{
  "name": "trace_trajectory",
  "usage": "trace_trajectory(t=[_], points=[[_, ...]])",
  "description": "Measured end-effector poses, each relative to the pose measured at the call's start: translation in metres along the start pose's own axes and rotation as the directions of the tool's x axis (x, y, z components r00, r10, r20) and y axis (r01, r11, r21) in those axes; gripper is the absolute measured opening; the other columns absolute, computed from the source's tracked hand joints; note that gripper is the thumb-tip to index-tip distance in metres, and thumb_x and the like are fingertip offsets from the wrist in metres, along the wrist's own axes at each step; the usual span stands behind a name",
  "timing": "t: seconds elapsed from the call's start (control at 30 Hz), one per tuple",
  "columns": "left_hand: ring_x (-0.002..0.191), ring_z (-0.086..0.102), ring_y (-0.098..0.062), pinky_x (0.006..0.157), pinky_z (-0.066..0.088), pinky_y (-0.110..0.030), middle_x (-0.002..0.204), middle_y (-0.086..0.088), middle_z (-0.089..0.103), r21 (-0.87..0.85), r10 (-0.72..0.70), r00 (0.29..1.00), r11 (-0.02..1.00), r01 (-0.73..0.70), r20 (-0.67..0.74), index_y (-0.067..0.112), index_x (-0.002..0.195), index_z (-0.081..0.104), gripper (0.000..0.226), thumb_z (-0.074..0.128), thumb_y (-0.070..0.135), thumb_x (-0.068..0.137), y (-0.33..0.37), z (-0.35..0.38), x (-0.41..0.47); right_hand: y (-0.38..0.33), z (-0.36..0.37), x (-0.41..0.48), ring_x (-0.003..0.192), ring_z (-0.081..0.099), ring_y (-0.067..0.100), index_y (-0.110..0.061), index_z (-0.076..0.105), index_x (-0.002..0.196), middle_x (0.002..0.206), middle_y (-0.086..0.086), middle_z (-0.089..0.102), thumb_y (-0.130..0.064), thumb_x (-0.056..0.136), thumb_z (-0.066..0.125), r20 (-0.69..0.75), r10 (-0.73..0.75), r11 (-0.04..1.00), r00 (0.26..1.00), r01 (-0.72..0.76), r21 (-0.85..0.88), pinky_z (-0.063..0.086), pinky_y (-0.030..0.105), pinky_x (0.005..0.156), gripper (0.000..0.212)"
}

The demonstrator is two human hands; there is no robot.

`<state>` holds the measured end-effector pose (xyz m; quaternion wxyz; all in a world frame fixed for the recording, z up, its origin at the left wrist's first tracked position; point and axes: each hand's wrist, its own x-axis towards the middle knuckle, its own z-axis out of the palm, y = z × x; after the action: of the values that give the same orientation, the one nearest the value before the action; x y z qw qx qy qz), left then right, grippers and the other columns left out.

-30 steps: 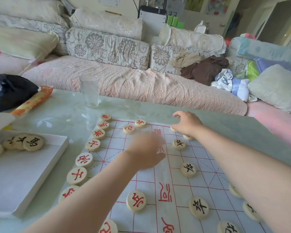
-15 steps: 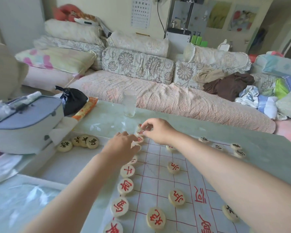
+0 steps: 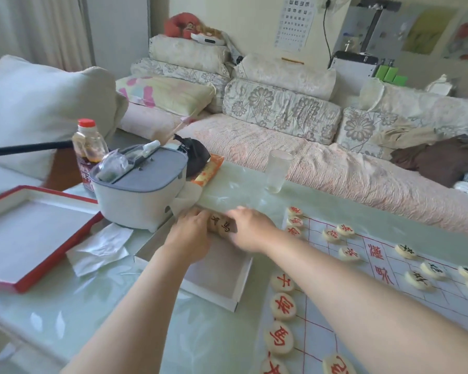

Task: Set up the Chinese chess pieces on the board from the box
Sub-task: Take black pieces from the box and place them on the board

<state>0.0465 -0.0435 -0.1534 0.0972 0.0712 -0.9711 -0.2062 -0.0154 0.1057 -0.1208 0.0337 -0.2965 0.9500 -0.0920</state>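
Both hands over far end of white box (image 3: 216, 290) on surface. Left hand (image 3: 191, 236) and right hand (image 3: 250, 229) flank black-lettered pieces (image 3: 221, 225); grip state cannot tell. Board (image 3: 389, 279) right, red pieces (image 3: 283, 306) along its edge

I see both hands crowding the far corner of the white box (image 3: 214, 290), the left hand (image 3: 191, 238) and right hand (image 3: 250, 230) nearly touching over the black-lettered pieces (image 3: 222, 225), so little room lies between them. The grey pouch (image 3: 141, 193) stands against the box's far left edge and blocks that side. The near half of the box floor is bare. A crumpled tissue (image 3: 100, 249) lies left of the box, and the red-lettered column of pieces (image 3: 281, 306) lines its right. The table (image 3: 92, 314) in front is open.
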Motion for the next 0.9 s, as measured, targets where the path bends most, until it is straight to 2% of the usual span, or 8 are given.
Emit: trace_trajectory(t=[0.13, 0.23, 0.4, 0.5, 0.57, 0.73, 0.9], points=[[0.128, 0.033, -0.031, 0.098, 0.039, -0.04, 0.136, -0.004, 0.041, 0.006, 0.017, 1.0, 1.0, -0.018, 0.017, 0.03, 0.142, 0.039, 0.057, 0.048, 0.015, 0.087, -0.005, 0.002, 0.002, -0.004, 0.015, 0.006, 0.121, 0.052, 0.031, -0.026, 0.052, 0.135, 0.121, 0.008, 0.05, -0.041, 0.088, 0.06, -0.022, 0.033, 0.998, 0.999, -0.034, -0.054, 0.042, 0.038, 0.1, 0.05], [0.127, 0.03, -0.029, 0.098, 0.037, -0.039, 0.134, -0.002, 0.04, 0.041, 0.028, 0.999, 0.999, -0.029, 0.034, 0.04, 0.137, 0.042, 0.054, 0.051, 0.022, 0.087, -0.003, 0.003, 0.002, 0.0, 0.019, 0.004, 0.123, 0.048, 0.03, -0.023, 0.053, 0.133, 0.124, 0.008, 0.05, -0.048, 0.088, 0.057, -0.018, 0.02, 0.99, 1.0, -0.023, -0.14, 0.037, 0.039, 0.103, 0.051], [0.129, 0.033, -0.027, 0.1, 0.035, -0.037, 0.135, -0.003, 0.043, 0.11, 0.042, 0.999, 0.993, -0.042, 0.006, 0.026, 0.132, 0.048, 0.047, 0.058, 0.029, 0.086, 0.004, 0.007, 0.004, 0.009, 0.014, -0.009, 0.125, 0.045, 0.027, -0.031, 0.058, 0.13, 0.126, 0.004, 0.058, -0.056, 0.085, 0.053, 0.039, 0.016, 0.988, 0.999, -0.01, -0.156, 0.033, 0.04, 0.106, 0.052], [0.125, 0.041, -0.025, 0.095, 0.037, -0.034, 0.128, -0.001, 0.053, 0.138, 0.09, 0.995, 0.987, -0.083, -0.049, 0.02, 0.121, 0.054, 0.033, 0.056, 0.029, 0.09, 0.01, 0.01, 0.009, 0.013, 0.012, -0.016, 0.122, 0.044, 0.026, -0.031, 0.057, 0.13, 0.124, 0.003, 0.059, -0.051, 0.082, 0.055, 0.067, 0.01, 0.985, 0.998, 0.002, -0.175, 0.035, 0.04, 0.105, 0.052], [0.12, 0.045, -0.024, 0.091, 0.038, -0.034, 0.122, 0.0, 0.057, 0.169, 0.129, 0.991, 0.978, -0.119, -0.048, 0.019, 0.114, 0.057, 0.026, 0.053, 0.031, 0.091, 0.016, 0.014, 0.011, 0.014, 0.01, -0.021, 0.118, 0.046, 0.027, -0.027, 0.06, 0.123, 0.118, 0.004, 0.06, -0.045, 0.08, 0.057, 0.068, 0.008, 0.981, 0.998, 0.005, -0.196, 0.036, 0.039, 0.101, 0.046], [0.115, 0.049, -0.025, 0.088, 0.04, -0.035, 0.117, -0.003, 0.059, 0.216, 0.143, 0.989, 0.967, -0.132, -0.035, 0.019, 0.11, 0.058, 0.022, 0.051, 0.029, 0.092, 0.026, 0.022, 0.015, 0.017, 0.012, -0.029, 0.109, 0.047, 0.026, -0.024, 0.064, 0.109, 0.107, 0.001, 0.061, -0.042, 0.079, 0.061, -0.047, -0.037, 0.97, 0.998, 0.025, -0.243, 0.035, 0.038, 0.093, 0.035], [0.107, 0.054, -0.031, 0.086, 0.046, -0.037, 0.121, -0.012, 0.051, 0.165, 0.091, 0.995, 0.982, -0.096, 0.041, 0.011, 0.119, 0.05, 0.031, 0.053, 0.027, 0.093, 0.032, 0.023, 0.013, 0.022, -0.001, -0.04, 0.114, 0.049, 0.024, -0.029, 0.064, 0.123, 0.119, -0.002, 0.063, -0.045, 0.083, 0.062, -0.156, -0.04, 0.997, 0.987, 0.031, -0.065, 0.037, 0.037, 0.099, 0.043]])
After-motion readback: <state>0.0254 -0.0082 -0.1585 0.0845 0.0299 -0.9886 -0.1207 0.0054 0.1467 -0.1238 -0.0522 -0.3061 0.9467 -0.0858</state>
